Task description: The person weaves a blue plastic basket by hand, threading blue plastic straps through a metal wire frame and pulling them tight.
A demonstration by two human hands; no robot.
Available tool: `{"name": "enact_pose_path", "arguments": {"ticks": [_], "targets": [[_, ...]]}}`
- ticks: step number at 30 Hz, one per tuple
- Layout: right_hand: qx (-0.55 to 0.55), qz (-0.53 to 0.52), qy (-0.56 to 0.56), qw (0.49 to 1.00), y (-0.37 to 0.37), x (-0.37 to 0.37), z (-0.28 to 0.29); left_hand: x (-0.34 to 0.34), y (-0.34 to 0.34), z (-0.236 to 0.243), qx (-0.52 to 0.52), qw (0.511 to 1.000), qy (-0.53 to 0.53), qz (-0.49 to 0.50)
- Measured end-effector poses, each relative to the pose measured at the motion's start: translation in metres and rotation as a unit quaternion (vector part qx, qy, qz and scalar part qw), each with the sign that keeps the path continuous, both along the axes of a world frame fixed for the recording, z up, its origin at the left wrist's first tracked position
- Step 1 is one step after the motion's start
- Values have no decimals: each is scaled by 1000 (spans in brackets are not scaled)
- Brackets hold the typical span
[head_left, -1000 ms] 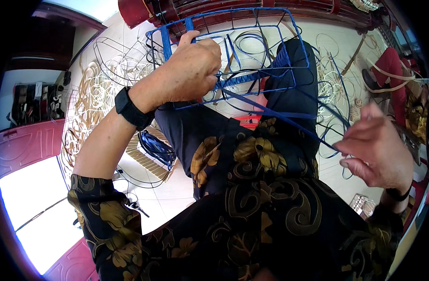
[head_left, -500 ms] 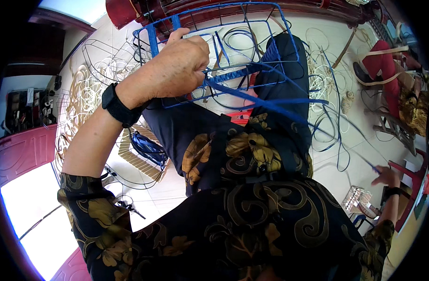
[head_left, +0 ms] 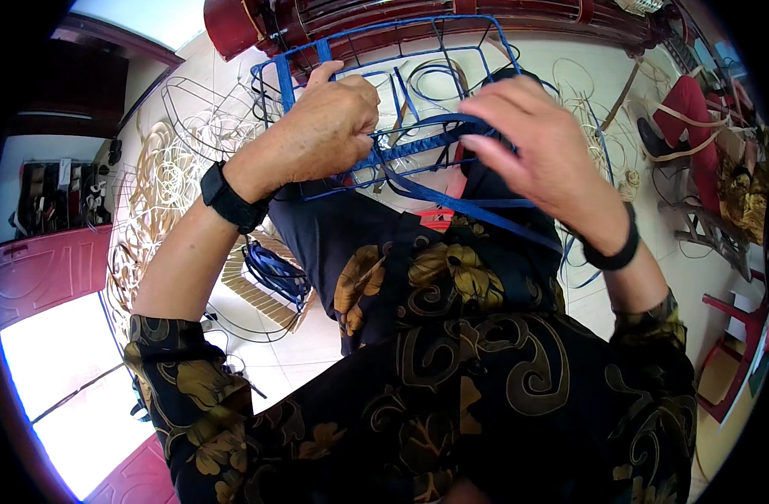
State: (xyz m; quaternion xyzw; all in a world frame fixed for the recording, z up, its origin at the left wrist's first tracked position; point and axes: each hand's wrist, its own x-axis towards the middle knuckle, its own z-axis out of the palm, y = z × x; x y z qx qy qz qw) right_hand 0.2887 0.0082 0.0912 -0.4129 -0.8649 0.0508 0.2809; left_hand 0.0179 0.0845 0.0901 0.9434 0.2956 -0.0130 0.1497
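Observation:
A blue wire basket frame [head_left: 502, 42], partly wrapped with flat blue strip, rests on my thighs. My left hand [head_left: 334, 126] is closed on its near left part, fingers curled around the wrapped frame. My right hand [head_left: 527, 151] is over the frame's near right side, thumb and fingers apart, beside the wrapped bar. Long blue strips [head_left: 477, 210] trail from the bar across my dark trousers. Whether any strip touches my right fingertips is hard to tell.
Tangled pale strips [head_left: 162, 172] and bare wire frames [head_left: 187, 88] lie on the floor at left. A woven piece with blue strip bundles [head_left: 275, 273] sits beside my left leg. A dark red wooden bench [head_left: 569, 17] spans the top. At right, another person's red-clad leg [head_left: 682, 118] shows.
My right hand swung down to the right, then came up and left onto the frame's right side, drawing loose blue strips along. My left hand keeps its grip on the frame.

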Motion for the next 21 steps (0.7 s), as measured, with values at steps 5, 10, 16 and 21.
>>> {"name": "enact_pose_path", "arguments": {"ticks": [5, 10, 16, 21], "targets": [[50, 53, -31, 997, 11, -49, -18, -3, -8, -5, 48, 999, -15, -6], [-55, 31, -108, 992, 31, -66, -26, 1, -14, -6, 103, 994, -17, -8], [-154, 36, -138, 978, 38, -77, -37, -4, -8, -3, 52, 998, -11, -12], [-171, 26, -136, 975, 35, -79, -35, -3, 0, 2, -1, 999, 38, -2]]}}
